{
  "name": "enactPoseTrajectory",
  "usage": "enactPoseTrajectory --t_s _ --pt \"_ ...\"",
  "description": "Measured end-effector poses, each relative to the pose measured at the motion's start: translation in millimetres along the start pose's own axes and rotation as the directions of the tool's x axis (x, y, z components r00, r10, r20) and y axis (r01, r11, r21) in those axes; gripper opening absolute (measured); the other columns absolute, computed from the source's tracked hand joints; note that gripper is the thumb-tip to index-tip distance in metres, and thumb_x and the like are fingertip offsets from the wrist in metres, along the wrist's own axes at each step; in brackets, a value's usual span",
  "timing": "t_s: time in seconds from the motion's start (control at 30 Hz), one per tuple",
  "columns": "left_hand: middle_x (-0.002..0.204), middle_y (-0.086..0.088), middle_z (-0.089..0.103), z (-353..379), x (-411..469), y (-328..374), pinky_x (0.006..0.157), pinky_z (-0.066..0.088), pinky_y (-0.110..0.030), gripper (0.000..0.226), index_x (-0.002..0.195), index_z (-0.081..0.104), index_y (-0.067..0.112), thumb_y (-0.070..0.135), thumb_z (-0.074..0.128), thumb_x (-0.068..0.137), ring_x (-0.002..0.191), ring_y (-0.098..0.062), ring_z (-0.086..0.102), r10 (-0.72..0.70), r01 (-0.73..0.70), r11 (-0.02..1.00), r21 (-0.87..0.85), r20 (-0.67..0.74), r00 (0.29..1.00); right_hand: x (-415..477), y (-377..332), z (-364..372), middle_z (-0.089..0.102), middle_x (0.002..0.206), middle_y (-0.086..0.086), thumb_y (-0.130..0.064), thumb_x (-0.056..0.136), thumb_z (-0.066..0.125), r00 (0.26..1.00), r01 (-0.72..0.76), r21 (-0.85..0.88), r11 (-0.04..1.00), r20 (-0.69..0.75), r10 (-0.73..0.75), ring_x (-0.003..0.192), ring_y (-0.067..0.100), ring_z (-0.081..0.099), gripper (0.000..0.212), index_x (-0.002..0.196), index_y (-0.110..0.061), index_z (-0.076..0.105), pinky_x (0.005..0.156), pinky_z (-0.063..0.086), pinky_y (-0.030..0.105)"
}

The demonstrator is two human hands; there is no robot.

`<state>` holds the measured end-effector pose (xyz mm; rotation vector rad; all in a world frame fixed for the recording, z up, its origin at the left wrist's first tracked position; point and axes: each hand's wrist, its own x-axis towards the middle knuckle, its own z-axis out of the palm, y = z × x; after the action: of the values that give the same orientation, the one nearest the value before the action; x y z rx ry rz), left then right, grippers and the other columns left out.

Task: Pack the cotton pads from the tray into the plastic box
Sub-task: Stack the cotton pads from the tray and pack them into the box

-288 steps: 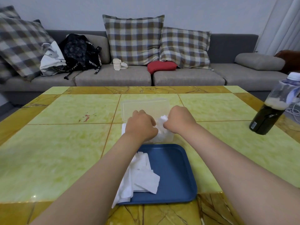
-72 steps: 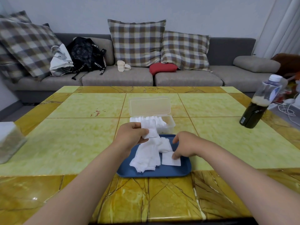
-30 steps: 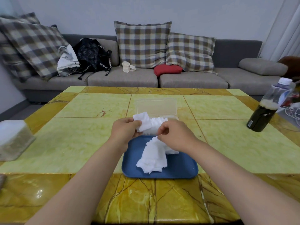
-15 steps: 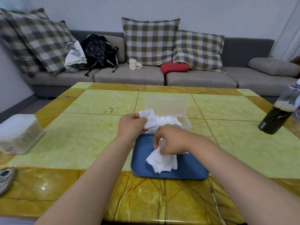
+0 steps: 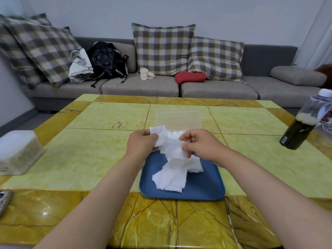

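- Yellow-green marble table stands before a grey sofa with checked cushions. A dark bottle is near the right edge, well apart from the work.
- On the near side of the table lies the blue tray, and a loose pile of cotton pads rests on its left half.
- Just behind the tray is the clear plastic box, which is open. The hands hide most of its lower part, and some white pads show inside.
- The left hand pinches one end of a bunch of pads between thumb and fingers. The right hand pinches the other end with curled fingers. The bunch hangs above the far edge of the tray, just before the box.
- I judge the pads to be very light, soft and thin, with no stiffness. They bend, fan out and slide over each other, so a loose stack comes apart easily.
- The best hold seems to be a flat pinch across the whole stack, on both short ends, with light pressure. This way the edges line up and fit the narrow box.
- Nothing looks fragile, but a hard squeeze would crumple the pads, and the light box may slip when they are pushed in.
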<state>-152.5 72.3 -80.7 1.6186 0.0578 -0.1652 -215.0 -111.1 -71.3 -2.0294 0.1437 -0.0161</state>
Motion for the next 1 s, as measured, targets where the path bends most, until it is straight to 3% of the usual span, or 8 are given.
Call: enactPoseTrajectory --t_s 0.1,0.2,0.37,0.43,0.53,0.63,0.83,1.0 --pt "0.087 -0.006 0.071 2 -1 -1 0.070 0.062 -0.027 0.014 0.086 0.069 0.011 0.005 0.059 0.093 0.075 -0.021 0.069 0.001 -0.001 1.000 -0.010 0.035 0.999 -1 1 -5 0.063 0.067 0.007 0.005 0.090 0.053 0.993 -0.118 0.065 0.991 0.040 0.115 0.060 0.016 0.059 0.031 0.106 -0.017 0.068 0.053 0.042 0.025" --pt "0.094 -0.009 0.071 6 -1 -4 0.073 0.062 -0.028 0.010 0.091 0.069 0.007 0.005 0.061 0.094 0.081 -0.020 0.070 -0.018 0.021 0.999 -0.040 0.085 0.996 -1 2 -9 0.059 0.066 0.007 0.003 0.091 0.047 0.980 -0.196 0.160 0.967 0.004 0.198 0.055 0.016 0.055 0.025 0.099 -0.007 0.068 0.051 0.037 0.027" --pt "0.106 -0.016 0.070 10 -1 -8 0.071 0.063 -0.030 0.004 0.092 0.065 0.003 0.003 0.061 0.094 0.091 -0.028 0.072 -0.121 0.134 0.984 -0.114 0.109 0.987 1 -1 -12 0.047 0.064 0.008 -0.003 0.089 0.051 0.969 -0.230 0.498 0.836 0.034 0.247 0.052 0.017 0.047 0.013 0.077 -0.008 0.054 0.047 0.031 0.026" --pt "0.110 -0.020 0.070 13 -5 -8 0.068 0.063 -0.030 0.010 0.101 0.065 -0.001 0.003 0.062 0.094 0.089 -0.028 0.073 -0.157 0.185 0.970 -0.161 0.170 0.973 2 -2 -10 0.050 0.065 0.006 -0.007 0.089 0.059 0.969 -0.223 0.541 0.811 0.029 0.247 0.052 0.016 0.048 0.012 0.077 -0.009 0.058 0.046 0.031 0.025" --pt "0.110 -0.023 0.071 20 -10 -4 0.068 0.062 -0.031 0.023 0.115 0.062 -0.005 0.009 0.057 0.098 0.083 -0.029 0.076 -0.153 0.243 0.922 -0.301 0.295 0.943 3 -1 -7 0.065 0.079 0.007 -0.013 0.090 0.068 0.966 -0.228 0.458 0.859 -0.003 0.258 0.052 0.014 0.052 0.011 0.101 -0.009 0.070 0.042 0.030 0.022" --pt "0.104 -0.018 0.075 21 -11 0 0.078 0.062 -0.036 0.030 0.114 0.066 0.001 0.027 0.059 0.100 0.089 -0.029 0.076 -0.092 0.217 0.916 -0.338 0.350 0.932 2 0 -5 0.071 0.087 0.009 -0.017 0.088 0.075 0.969 -0.205 0.346 0.916 -0.061 0.240 0.052 0.014 0.055 0.018 0.105 -0.012 0.070 0.042 0.034 0.022" --pt "0.101 -0.015 0.077 16 -6 -5 0.072 0.062 -0.027 0.020 0.107 0.069 -0.003 0.013 0.067 0.095 0.085 -0.021 0.077 -0.068 0.137 0.948 -0.288 0.236 0.969 1 0 -9 0.076 0.091 0.017 -0.013 0.080 0.083 0.973 -0.159 0.216 0.963 -0.134 0.190 0.056 0.016 0.065 0.028 0.104 -0.014 0.068 0.044 0.044 0.024" --pt "0.103 -0.014 0.075 13 -3 -6 0.068 0.063 -0.027 0.019 0.107 0.068 -0.002 0.012 0.068 0.094 0.088 -0.023 0.075 -0.101 0.137 0.946 -0.295 0.132 0.986 -1 -1 -18 0.076 0.090 0.016 -0.006 0.088 0.074 0.968 -0.199 0.194 0.961 -0.114 0.223 0.058 0.017 0.070 0.024 0.110 -0.004 0.069 0.040 0.041 0.022"
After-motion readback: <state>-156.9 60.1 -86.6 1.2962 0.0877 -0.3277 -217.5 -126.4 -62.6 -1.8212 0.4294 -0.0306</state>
